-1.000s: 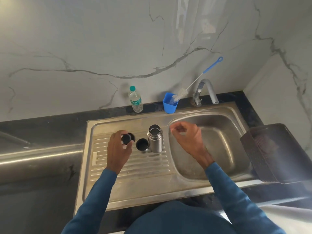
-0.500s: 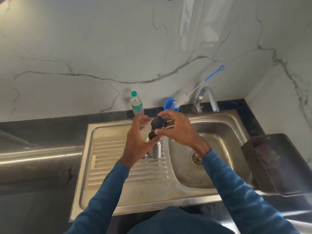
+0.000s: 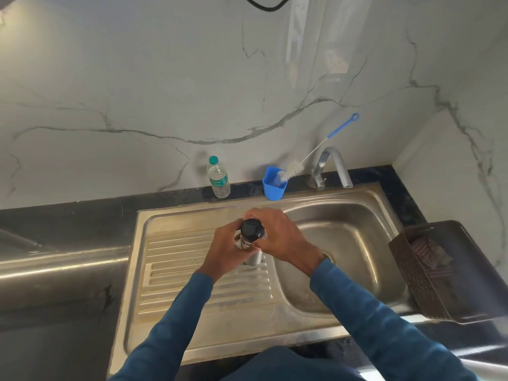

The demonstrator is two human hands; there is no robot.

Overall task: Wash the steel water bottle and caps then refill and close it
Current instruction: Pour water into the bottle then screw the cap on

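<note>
Right now the steel bottle (image 3: 254, 257) stands upright on the ribbed drainboard of the sink (image 3: 192, 284), at the drainboard's right edge where it meets the basin. The left hand (image 3: 225, 248) wraps its fingers around the bottle's upper body, and the right hand (image 3: 277, 235) curls over the black cap (image 3: 252, 229) sitting on the neck, apparently to screw it on.

Judging from this, the main risk is cross-threading: if the cap sits tilted when turned, it could jam or seal badly and leak later. Wet steel and wet fingers could also let the bottle spin or slip in the left hand's hold, and so close to the basin's lip it might tip in. Whether a second cap is already seated beneath cannot be told, since the hands hide the neck.

Only a short stretch of the bottle shows: brushed, silvery metal below the left hand, with a shiny band just under the cap. From above the cap looks round, dark and matte. Along the sink's far edge stand a plastic water bottle (image 3: 218, 178), a blue cup (image 3: 273, 185) holding a bottle brush (image 3: 292, 170), and the tap (image 3: 331, 166).
</note>
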